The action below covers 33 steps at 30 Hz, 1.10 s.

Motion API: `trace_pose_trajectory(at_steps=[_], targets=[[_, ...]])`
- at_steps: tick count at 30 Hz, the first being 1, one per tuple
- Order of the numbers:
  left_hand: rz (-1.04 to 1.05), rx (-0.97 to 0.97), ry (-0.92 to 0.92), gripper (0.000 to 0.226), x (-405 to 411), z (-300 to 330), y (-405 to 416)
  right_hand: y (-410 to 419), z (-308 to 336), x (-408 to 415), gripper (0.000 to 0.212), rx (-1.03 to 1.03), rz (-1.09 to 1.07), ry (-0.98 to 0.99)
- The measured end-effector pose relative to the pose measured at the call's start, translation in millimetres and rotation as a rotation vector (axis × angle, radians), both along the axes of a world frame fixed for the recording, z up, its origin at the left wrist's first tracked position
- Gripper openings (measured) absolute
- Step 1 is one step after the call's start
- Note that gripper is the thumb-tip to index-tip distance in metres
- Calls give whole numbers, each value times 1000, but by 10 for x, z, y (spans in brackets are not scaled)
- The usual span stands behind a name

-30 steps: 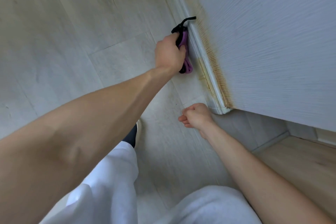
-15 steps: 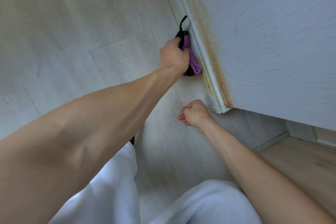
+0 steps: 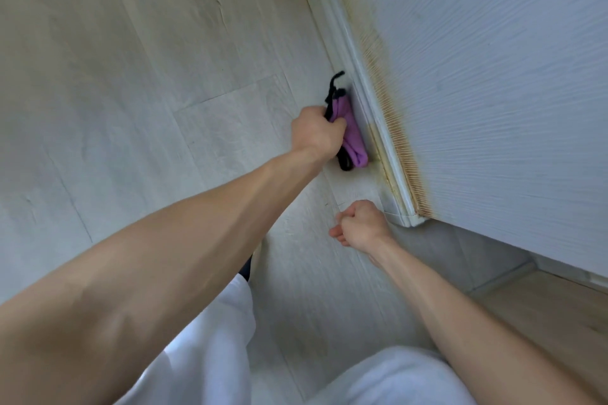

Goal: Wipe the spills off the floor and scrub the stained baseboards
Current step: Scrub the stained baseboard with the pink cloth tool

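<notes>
**Cloth is sliding back along the baseboard**

The left hand (image 3: 317, 135) is gripping the purple cloth (image 3: 353, 135) and dragging it nearer along the baseboard (image 3: 365, 108), still scrubbing. The right hand (image 3: 360, 223) is staying fisted, empty, on the floor (image 3: 131, 76) just nearer.

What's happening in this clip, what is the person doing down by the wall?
A person is scrubbing the white baseboard along the wall. The left hand grips a purple cloth with black trim and presses it against the baseboard. The right hand is a closed fist resting on the floor. Brownish staining shows along the baseboard's top edge.
</notes>
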<state>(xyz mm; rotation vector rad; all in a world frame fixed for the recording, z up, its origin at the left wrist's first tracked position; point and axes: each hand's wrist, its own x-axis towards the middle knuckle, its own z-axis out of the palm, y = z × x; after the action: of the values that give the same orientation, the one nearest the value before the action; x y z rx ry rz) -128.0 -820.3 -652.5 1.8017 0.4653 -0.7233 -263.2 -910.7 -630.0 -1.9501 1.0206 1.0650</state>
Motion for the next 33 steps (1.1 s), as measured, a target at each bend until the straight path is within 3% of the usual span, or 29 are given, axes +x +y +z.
trace_pose_trajectory(at_steps=[6,10,14,18,22,27,30,33], targets=[[131,31,111,10,240,-138,-170,-15,3,22,19,11,42,-6],[266,123,-49,15,961,-161,32,-24,-3,26,24,-2,85,-2],[184,270,-216,22,1695,-35,273,-23,15,53,24,-27,126,26],[72,218,-265,22,1245,-58,270,8,12,56,28,-75,147,15],[39,121,-243,7,419,-71,-38,17,16,55,28,-79,143,18],[221,172,-247,24,1292,-199,158,17,34,61,35,-75,144,21],[88,207,-375,27,1497,-100,339,41,39,83,30,-80,126,36],[-57,169,-557,15,1097,9,461,30,11,65,20,-75,116,35]])
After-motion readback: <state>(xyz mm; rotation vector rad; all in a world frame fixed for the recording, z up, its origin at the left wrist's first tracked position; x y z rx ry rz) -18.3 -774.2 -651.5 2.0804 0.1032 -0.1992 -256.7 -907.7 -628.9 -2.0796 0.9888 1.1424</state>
